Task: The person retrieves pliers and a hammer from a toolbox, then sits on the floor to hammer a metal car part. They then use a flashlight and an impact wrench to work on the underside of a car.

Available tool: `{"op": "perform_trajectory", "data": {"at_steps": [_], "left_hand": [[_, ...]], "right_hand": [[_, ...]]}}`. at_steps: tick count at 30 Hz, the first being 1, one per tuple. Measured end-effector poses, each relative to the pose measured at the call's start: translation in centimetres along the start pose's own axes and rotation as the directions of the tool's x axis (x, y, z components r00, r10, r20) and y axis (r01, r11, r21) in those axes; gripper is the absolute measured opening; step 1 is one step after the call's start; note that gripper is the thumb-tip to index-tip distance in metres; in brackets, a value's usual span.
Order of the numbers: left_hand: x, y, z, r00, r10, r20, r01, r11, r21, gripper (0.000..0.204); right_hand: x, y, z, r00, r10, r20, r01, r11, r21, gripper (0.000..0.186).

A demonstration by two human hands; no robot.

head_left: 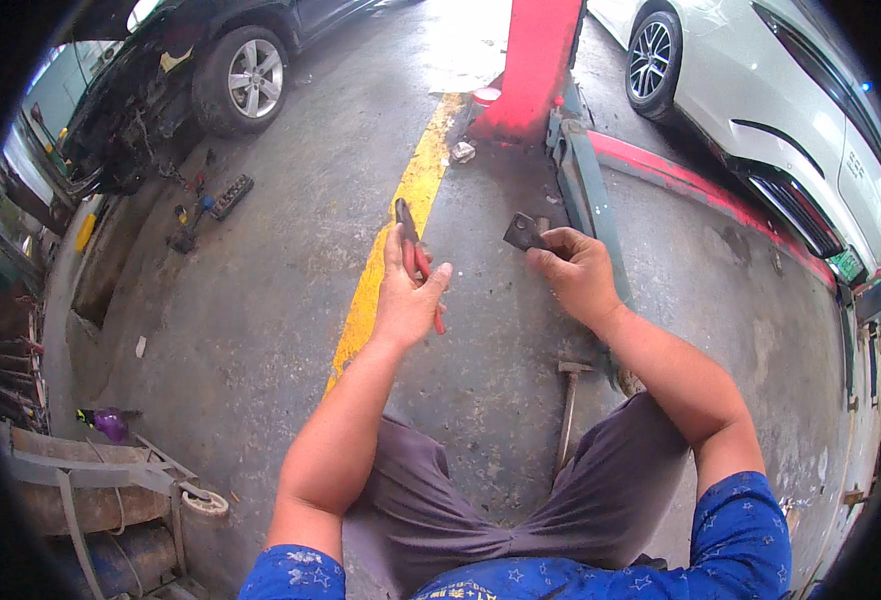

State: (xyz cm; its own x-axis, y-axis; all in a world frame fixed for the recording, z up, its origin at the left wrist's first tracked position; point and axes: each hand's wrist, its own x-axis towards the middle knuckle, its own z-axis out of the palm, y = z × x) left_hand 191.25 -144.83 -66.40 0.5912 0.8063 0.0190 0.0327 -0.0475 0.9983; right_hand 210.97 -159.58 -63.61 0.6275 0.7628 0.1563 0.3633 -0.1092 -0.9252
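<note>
My left hand is closed around pliers with red handles. Their dark jaws point up and away from me above the yellow floor line. Across from it, my right hand pinches a small dark flat metal plate with a hole in it, between thumb and fingers. The pliers and the plate are apart, both held above the grey floor. A hammer lies on the floor between my legs, its head away from me.
Ahead rises a red lift post with a grey-green arm. A white car stands at right, a dark car with its front opened up at left. Near it lie a black case and tools. A metal-framed cart is lower left.
</note>
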Motion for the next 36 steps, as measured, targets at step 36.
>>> {"op": "perform_trajectory", "data": {"at_steps": [36], "left_hand": [[-0.3,0.0,-0.6,0.917,-0.323,0.236,0.356,0.928,-0.114,0.050]], "right_hand": [[1.0,0.6,-0.9,0.889,0.358,0.286,-0.458,0.676,0.578,0.015]]}}
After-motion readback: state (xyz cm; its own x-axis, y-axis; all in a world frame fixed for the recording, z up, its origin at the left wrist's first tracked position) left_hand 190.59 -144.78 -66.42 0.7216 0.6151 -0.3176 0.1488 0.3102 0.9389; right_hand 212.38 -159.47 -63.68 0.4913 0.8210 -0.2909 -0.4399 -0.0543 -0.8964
